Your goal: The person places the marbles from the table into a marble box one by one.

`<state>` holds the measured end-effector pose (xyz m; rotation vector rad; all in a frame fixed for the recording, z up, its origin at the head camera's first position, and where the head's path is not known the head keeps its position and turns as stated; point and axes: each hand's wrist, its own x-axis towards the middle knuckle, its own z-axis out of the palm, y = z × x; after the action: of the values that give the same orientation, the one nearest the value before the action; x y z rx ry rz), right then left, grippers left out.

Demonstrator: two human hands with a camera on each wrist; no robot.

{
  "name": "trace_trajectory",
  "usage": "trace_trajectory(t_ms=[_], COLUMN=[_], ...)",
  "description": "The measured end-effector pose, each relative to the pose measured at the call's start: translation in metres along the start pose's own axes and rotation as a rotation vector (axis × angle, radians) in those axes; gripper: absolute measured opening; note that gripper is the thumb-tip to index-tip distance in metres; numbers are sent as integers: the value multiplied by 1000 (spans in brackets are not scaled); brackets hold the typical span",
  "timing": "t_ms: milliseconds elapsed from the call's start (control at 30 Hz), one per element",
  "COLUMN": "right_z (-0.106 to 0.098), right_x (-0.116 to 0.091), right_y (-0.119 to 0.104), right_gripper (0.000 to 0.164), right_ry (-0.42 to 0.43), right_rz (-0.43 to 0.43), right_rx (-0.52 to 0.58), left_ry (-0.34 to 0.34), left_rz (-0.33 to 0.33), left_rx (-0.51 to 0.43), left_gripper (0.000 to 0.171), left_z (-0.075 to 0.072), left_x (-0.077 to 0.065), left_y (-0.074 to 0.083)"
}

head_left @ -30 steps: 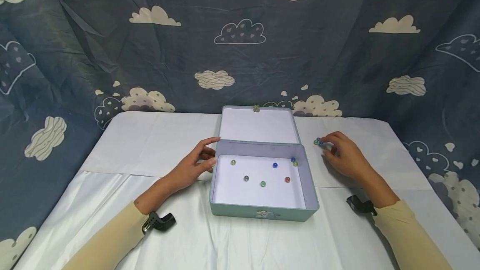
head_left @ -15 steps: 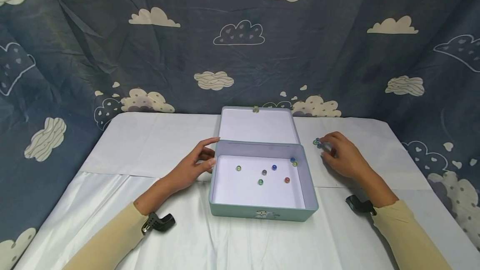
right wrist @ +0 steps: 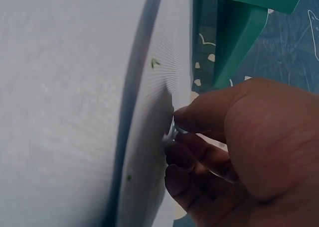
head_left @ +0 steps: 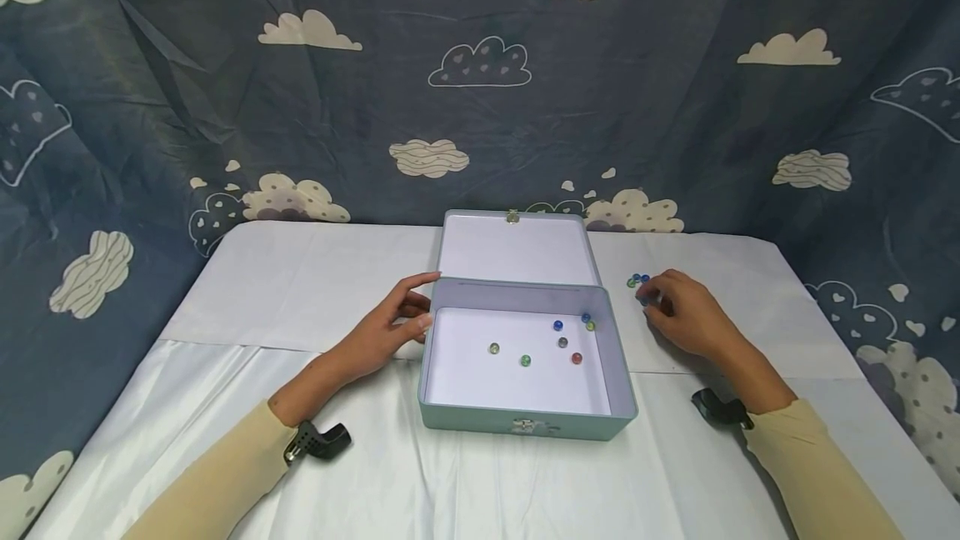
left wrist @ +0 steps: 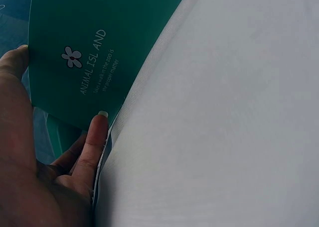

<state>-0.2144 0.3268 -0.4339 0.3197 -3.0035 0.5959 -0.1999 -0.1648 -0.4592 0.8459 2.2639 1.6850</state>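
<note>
A green metal box point(head_left: 528, 426) lies open in the head view, several glass marbles on its pale floor. Among them are a red marble point(head_left: 577, 358), a green marble point(head_left: 526, 361) and a grey marble point(head_left: 562, 342). My left hand point(head_left: 382, 332) rests against the box's left side, fingertips touching the wall. The left wrist view shows that hand point(left wrist: 60, 152) on the printed green side. Right of the box, my right hand point(head_left: 693, 315) pinches a blue marble point(head_left: 642, 300), mostly hidden by the fingertips. A small cluster of marbles point(head_left: 637, 279) lies just beyond these fingertips.
The box's hinged lid point(head_left: 517, 250) lies back behind it. White cloth point(head_left: 300, 290) covers the table. A dark curtain with cloud prints point(head_left: 480, 123) hangs behind the table's far edge.
Inside the box the grey and yellowish marbles have rolled to the right. My right fingertips have shifted slightly toward me, away from the small cluster. The left hand stays in place.
</note>
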Motion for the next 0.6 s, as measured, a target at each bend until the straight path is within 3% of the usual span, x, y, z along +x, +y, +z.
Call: trace_trajectory(t_ms=[600], right_z=[-1], right_x=[-1], right_y=[-8], right_gripper=[21], right_ry=[-21], right_rz=[12], right_rx=[33], left_ry=[0], left_rz=[6], left_rx=[-8], left_gripper=[61], left_z=[0], left_x=[0], left_y=[1])
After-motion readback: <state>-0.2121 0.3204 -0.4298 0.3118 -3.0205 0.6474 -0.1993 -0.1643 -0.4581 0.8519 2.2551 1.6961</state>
